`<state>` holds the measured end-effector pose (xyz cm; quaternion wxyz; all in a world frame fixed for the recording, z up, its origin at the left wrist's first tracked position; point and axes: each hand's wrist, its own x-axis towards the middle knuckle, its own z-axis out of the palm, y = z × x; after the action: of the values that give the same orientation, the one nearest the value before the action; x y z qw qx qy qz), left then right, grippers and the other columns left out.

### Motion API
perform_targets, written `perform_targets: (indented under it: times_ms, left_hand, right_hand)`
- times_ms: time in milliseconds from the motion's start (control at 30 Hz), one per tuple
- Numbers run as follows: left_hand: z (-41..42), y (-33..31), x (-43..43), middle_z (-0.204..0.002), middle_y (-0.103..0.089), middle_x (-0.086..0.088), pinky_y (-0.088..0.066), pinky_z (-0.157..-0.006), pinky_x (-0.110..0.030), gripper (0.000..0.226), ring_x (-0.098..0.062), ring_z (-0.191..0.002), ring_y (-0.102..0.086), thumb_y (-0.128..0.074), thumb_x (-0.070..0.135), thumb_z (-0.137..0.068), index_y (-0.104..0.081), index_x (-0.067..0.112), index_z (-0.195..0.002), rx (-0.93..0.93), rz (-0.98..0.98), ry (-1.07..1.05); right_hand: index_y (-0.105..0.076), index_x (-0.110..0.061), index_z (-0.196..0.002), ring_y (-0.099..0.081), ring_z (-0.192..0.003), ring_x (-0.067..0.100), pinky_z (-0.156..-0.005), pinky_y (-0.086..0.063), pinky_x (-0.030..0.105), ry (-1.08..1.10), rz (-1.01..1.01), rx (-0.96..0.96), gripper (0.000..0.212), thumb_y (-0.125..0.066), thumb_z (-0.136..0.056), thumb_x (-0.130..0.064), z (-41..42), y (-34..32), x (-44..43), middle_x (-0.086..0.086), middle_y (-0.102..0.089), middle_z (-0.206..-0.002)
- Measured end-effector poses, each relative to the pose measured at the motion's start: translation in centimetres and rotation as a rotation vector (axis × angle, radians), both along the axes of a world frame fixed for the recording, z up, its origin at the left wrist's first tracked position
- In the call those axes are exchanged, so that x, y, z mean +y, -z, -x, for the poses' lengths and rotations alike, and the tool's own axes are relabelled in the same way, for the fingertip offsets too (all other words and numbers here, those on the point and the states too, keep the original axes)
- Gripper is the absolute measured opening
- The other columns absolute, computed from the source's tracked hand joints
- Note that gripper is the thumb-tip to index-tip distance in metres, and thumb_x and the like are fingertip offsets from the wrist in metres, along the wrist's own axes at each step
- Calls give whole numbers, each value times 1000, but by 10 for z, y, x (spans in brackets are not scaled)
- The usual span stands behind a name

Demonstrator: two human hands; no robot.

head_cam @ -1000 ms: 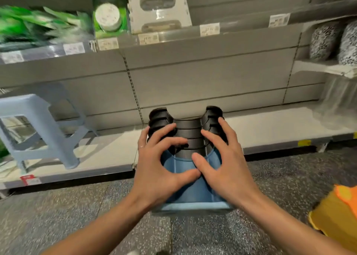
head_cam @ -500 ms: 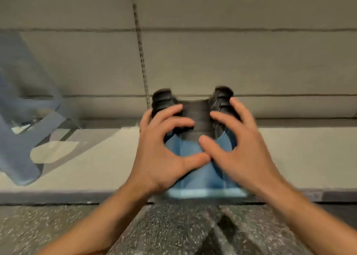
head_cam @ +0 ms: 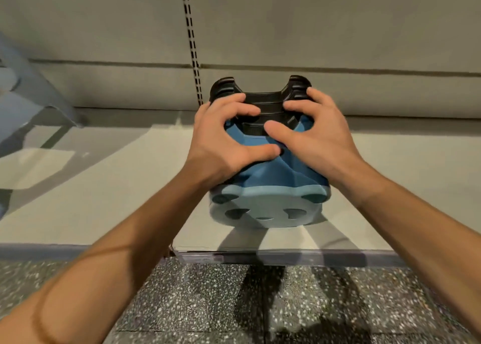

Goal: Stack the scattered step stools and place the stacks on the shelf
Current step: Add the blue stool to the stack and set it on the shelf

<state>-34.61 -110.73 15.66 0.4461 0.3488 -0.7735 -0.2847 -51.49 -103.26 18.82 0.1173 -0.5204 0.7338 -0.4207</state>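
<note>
Item: stack of step stools [head_cam: 270, 171], blue outermost, black ones nested behind; lying on its side over the bottom shelf [head_cam: 104, 187], seat face with oval holes turned toward the shelf's front edge. Whether it rests on the shelf or is held just above cannot be told.
Left hand [head_cam: 223, 138]: fingers curled, clamped on the stack's left side.
Right hand [head_cam: 315, 132]: likewise clamped on the right side.
Pale blue stool [head_cam: 28, 96]: on the shelf, far left of the stack.
Speckled floor [head_cam: 208, 299]: in front of the shelf.
Writing: edge strip label blurred, unreadable.
</note>
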Motion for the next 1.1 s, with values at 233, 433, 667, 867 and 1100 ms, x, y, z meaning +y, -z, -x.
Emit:
perform_targets:
  times_ms: [233,433,667,867,1100]
  left_hand:
    - [6,-4,-9,-142,-57,14,-43,-111,-38,70,-17,-139,-45,-85,68,-45,-75,38,-108,-79,-68,2]
    - [6,-5,-9,-151,-48,12,-31,-121,-51,64,-24,-149,-31,-79,69,-55,-70,41,-112,-206,-75,21]
    - [0,-24,19,-174,-5,14,1,-122,-69,69,-30,-160,8,-57,71,-88,-45,44,-150,-578,-77,-72]
    - [-9,-13,110,-175,-2,3,-1,-120,-70,70,-33,-160,8,-40,60,-96,-35,28,-159,-561,204,-71]
    - [-2,30,234,-174,-15,-3,-14,-118,-70,58,-41,-157,-11,-37,39,-98,-43,20,-153,-558,165,-1]
  right_hand:
    - [-67,-20,-132,-33,-148,9,-112,-27,19,0,3,-97,58,-82,-79,-40,5,7,-12,-2,-33,-162]
    - [-55,-30,-137,-30,-146,31,-101,-28,29,-44,-92,40,52,-65,-89,-47,3,15,-6,-2,-16,-169]
    - [-29,-37,-157,-7,-153,38,-119,-20,57,-48,-256,173,57,-36,-102,-52,-15,5,15,-1,6,-172]
    - [-23,-33,-161,0,-156,27,-125,-10,49,-40,-222,241,59,-33,-105,-50,-33,11,111,3,4,-172]
    - [-29,-34,-158,-7,-154,33,-124,-13,52,2,-160,243,58,-39,-102,-48,-44,45,235,10,-6,-171]
